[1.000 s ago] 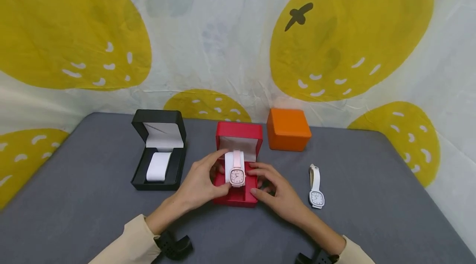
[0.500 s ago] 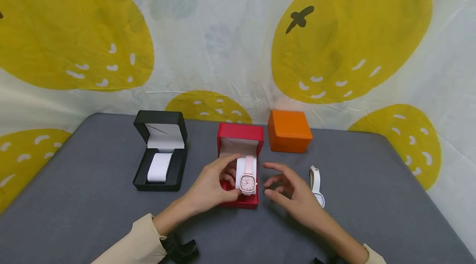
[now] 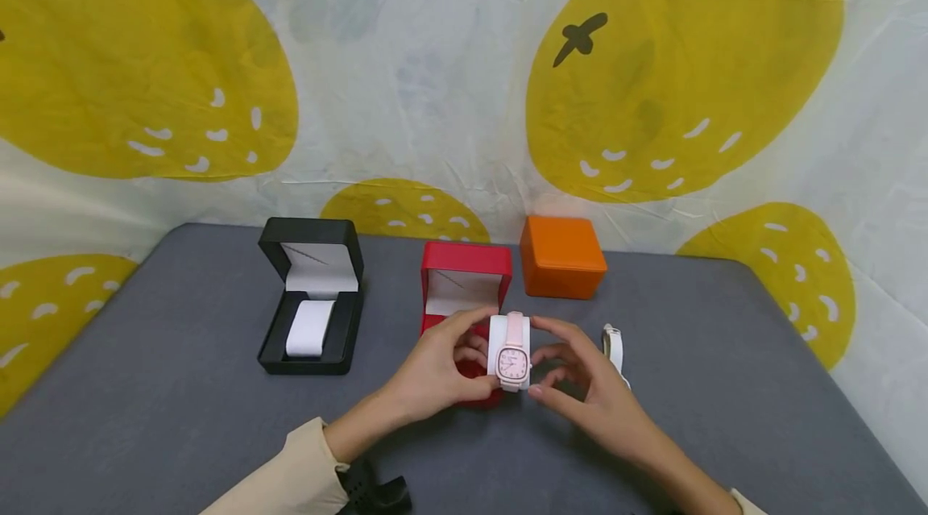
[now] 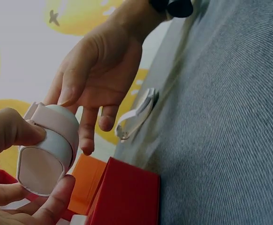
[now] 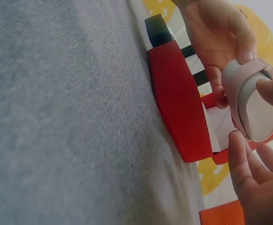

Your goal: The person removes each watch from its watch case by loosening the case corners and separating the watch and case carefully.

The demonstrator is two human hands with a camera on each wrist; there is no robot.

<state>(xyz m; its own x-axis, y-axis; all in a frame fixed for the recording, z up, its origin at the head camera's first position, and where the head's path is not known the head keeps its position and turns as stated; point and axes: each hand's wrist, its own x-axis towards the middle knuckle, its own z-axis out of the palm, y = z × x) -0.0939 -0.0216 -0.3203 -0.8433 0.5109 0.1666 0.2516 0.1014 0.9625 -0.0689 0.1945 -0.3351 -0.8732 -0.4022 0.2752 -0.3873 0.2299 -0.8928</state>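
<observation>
A pink watch (image 3: 513, 363) is strapped round a white watch cushion (image 3: 495, 338), lifted in front of the red watch box (image 3: 467, 259). My left hand (image 3: 442, 362) grips the cushion's left end between thumb and fingers. At the other end, my right hand (image 3: 590, 386) pinches it, thumb near the lower edge and forefinger near the upper. In the right wrist view, the right thumb (image 5: 272, 93) lies over the cushion's end face. The red box stands with its lid up, its base partly hidden behind my left hand.
At the left, an open black watch box (image 3: 310, 297) holds a white cushion (image 3: 310, 327). A closed orange box (image 3: 562, 257) stands at the back right. A white watch (image 3: 613, 346) lies on the grey table (image 3: 725, 386), partly behind my right hand.
My left hand has lifted the cushion with the pink watch from the red box and moved it right. My right hand drew away from the box, then met the cushion's right end.
</observation>
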